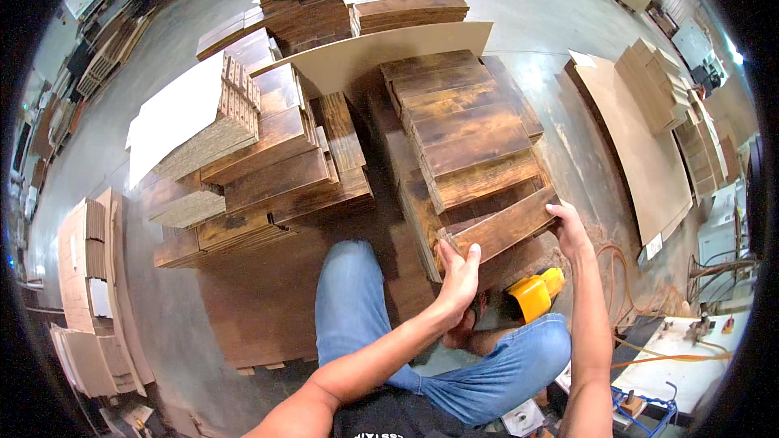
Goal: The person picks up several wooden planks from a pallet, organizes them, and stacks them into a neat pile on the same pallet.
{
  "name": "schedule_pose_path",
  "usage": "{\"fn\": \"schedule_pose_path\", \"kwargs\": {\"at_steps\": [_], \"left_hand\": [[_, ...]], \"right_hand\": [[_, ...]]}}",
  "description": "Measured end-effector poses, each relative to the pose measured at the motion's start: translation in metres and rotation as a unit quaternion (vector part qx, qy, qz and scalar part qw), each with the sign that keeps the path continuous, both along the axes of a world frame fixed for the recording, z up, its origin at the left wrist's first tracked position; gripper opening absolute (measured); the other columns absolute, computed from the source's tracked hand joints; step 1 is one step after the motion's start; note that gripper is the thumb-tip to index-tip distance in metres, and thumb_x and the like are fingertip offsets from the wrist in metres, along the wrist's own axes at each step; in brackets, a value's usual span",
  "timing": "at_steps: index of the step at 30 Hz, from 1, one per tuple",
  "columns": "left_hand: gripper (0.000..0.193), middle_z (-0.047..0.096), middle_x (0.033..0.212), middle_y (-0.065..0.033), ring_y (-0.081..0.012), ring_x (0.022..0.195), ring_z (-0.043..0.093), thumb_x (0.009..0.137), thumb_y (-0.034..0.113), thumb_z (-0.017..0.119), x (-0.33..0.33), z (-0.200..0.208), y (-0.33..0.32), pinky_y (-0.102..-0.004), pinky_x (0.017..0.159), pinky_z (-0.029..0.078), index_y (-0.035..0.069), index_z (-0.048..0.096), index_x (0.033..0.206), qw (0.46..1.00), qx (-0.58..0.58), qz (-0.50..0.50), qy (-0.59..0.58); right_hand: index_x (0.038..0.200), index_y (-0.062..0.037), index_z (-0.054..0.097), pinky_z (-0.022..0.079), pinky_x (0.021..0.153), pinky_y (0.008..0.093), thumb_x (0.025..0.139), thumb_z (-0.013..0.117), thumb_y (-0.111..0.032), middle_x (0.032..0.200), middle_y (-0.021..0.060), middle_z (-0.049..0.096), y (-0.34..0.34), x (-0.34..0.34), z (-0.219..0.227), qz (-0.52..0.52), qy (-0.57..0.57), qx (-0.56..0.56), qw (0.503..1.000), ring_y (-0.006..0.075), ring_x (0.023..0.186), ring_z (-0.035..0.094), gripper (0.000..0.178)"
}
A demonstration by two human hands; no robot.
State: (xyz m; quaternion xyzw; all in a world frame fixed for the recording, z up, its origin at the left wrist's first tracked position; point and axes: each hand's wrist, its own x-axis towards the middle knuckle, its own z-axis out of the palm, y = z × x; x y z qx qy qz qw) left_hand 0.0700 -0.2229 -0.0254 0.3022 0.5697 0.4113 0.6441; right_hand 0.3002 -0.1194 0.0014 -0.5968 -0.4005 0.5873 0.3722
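A narrow brown wood-grain board [510, 225] is held between my hands at the near end of a stack of similar boards [471, 142]. My left hand [458, 274] grips its left end, thumb on the upper side. At the other end, my right hand [570, 229] has its thumb on top and its fingers curled around the edge, partly hidden. Just beyond the held board, a dark gap shows between it and the stacked boards.
Left of my knees stand more stacked boards [284, 170], some under a white sheet [174, 113]. A yellow hooded object [535, 295] lies by my right knee. Orange hoses [621, 276] trail at the right, near flat cardboard [633, 138]. Folded cartons [81, 251] stand far left.
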Motion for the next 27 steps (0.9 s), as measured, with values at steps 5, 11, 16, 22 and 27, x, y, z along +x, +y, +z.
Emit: {"fn": "schedule_pose_path", "kwargs": {"at_steps": [5, 11, 16, 22, 27], "left_hand": [[0.083, -0.010, 0.150, -0.0197, -0.0260, 0.140, -0.012, 0.094, 0.046, 0.037, -0.009, -0.010, 0.018, -0.0347, 0.113, -0.003, -0.005, -0.007, 0.141, 0.999, -0.042, -0.001, -0.025], [0.082, -0.010, 0.150, -0.0197, -0.0256, 0.140, -0.011, 0.094, 0.046, 0.036, -0.011, -0.012, 0.015, -0.0343, 0.113, -0.002, -0.005, -0.008, 0.141, 0.999, -0.034, -0.009, -0.002], [0.082, -0.009, 0.150, -0.0203, -0.0264, 0.140, -0.009, 0.094, 0.045, 0.037, -0.018, 0.014, 0.022, -0.0333, 0.113, -0.001, -0.006, -0.006, 0.141, 1.000, 0.001, 0.004, 0.001], [0.078, -0.002, 0.151, -0.0197, -0.0265, 0.140, -0.001, 0.094, 0.041, 0.038, -0.033, 0.042, 0.066, -0.0342, 0.113, 0.005, -0.005, -0.002, 0.141, 0.999, -0.030, 0.037, -0.009], [0.077, -0.003, 0.151, -0.0176, -0.0262, 0.140, -0.003, 0.095, 0.043, 0.037, -0.030, 0.045, 0.089, -0.0356, 0.113, 0.004, -0.002, -0.003, 0.143, 0.997, -0.081, 0.020, 0.003]], "right_hand": [[0.107, -0.0060, 0.059, 0.041, 0.082, 0.0294, 0.075, 0.060, -0.023, 0.099, 0.0026, 0.062, 0.012, -0.009, 0.000, -0.013, 0.015, 0.000, 1.000, 0.0153, 0.090, 0.055, 0.037], [0.106, -0.0045, 0.060, 0.041, 0.082, 0.0285, 0.075, 0.059, -0.020, 0.096, 0.0043, 0.063, 0.017, -0.008, 0.006, 0.024, -0.014, 0.014, 1.000, 0.0156, 0.089, 0.057, 0.034], [0.107, -0.0018, 0.059, 0.044, 0.079, 0.0279, 0.073, 0.060, -0.017, 0.095, 0.0054, 0.063, 0.029, -0.019, 0.031, 0.020, 0.012, 0.056, 0.998, 0.0168, 0.085, 0.058, 0.037], [0.098, 0.0002, 0.061, 0.046, 0.073, 0.0307, 0.075, 0.060, -0.017, 0.090, 0.0069, 0.063, 0.075, -0.039, 0.048, 0.029, 0.021, 0.071, 0.997, 0.0169, 0.078, 0.058, 0.029], [0.091, -0.0052, 0.062, 0.041, 0.068, 0.0274, 0.075, 0.061, -0.022, 0.083, 0.0035, 0.061, 0.094, -0.037, 0.041, 0.005, -0.091, 0.029, 0.995, 0.0141, 0.074, 0.055, 0.023]]}}
